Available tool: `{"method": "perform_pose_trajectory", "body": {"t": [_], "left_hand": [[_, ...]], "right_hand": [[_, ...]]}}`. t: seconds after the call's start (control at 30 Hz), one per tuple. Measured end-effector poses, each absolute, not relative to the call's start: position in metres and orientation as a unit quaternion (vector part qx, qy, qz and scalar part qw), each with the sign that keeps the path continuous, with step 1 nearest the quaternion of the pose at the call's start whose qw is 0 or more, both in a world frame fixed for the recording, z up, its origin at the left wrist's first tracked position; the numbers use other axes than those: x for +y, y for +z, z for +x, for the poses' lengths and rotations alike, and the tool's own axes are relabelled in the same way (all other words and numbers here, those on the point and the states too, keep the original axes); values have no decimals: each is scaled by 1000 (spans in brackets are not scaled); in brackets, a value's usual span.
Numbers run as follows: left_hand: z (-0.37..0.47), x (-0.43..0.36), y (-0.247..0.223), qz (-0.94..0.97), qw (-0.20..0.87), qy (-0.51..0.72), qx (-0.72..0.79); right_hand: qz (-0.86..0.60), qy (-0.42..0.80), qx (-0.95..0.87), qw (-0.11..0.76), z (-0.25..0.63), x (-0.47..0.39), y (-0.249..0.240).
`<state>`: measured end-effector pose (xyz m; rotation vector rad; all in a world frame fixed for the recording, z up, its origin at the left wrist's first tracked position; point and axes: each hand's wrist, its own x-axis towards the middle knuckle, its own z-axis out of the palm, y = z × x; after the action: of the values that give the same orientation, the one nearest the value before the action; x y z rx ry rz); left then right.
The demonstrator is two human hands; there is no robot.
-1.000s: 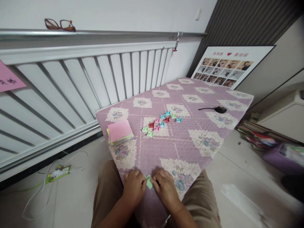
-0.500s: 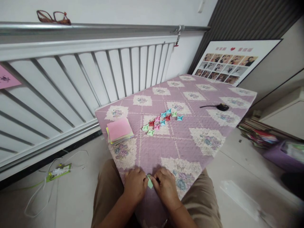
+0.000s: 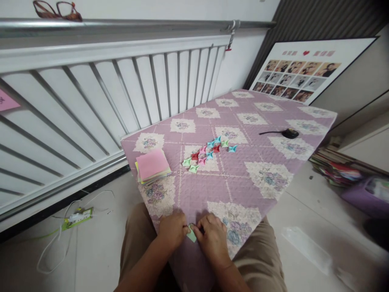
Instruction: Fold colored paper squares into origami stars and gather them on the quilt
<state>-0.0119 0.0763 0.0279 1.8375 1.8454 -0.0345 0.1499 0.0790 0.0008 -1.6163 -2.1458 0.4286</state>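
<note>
A small piece of folded light green paper [image 3: 191,235] lies at the near edge of the table, between my two hands. My left hand [image 3: 172,230] is closed, its thumb and fingertips pinching the paper's left side. From the right, my right hand [image 3: 212,233] grips the paper's other side with its thumb, fingers curled. Farther up the cloth sit several small folded paper shapes in green, pink, red and blue, among them a red one [image 3: 195,156] and a blue one [image 3: 232,149]. Left of them is a stack of coloured paper squares [image 3: 153,164], pink on top.
A purple flowered tablecloth [image 3: 209,188] covers the table. A black corded object [image 3: 290,133] lies at the right. Behind stands a white radiator [image 3: 158,81], with glasses [image 3: 57,10] on the pipe above. A photo board [image 3: 304,77] leans at the far end. A power strip [image 3: 77,217] is on the floor.
The view has shifted slightly. The green paper is turned a little between my fingers, with more of its lower corner showing. Both hands stay closed on it.
</note>
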Motion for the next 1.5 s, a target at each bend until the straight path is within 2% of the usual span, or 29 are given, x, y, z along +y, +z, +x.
{"method": "perform_pose_trajectory", "body": {"t": [0.2,0.43,0.63,0.87,1.5], "left_hand": [[-8,64,18,746,238,22,621],[-3,45,-7,800,127,93,579],[-10,46,-1,805,180,103,556],[-16,50,18,795,257,111,538],[-23,58,4,844,176,59,503]], "right_hand": [[-581,150,-771,213,150,79,2],[-538,180,-787,243,155,76,1],[-420,234,-851,213,170,72,5],[-418,242,-855,191,172,72,6],[-430,261,-843,191,170,71,13]]}}
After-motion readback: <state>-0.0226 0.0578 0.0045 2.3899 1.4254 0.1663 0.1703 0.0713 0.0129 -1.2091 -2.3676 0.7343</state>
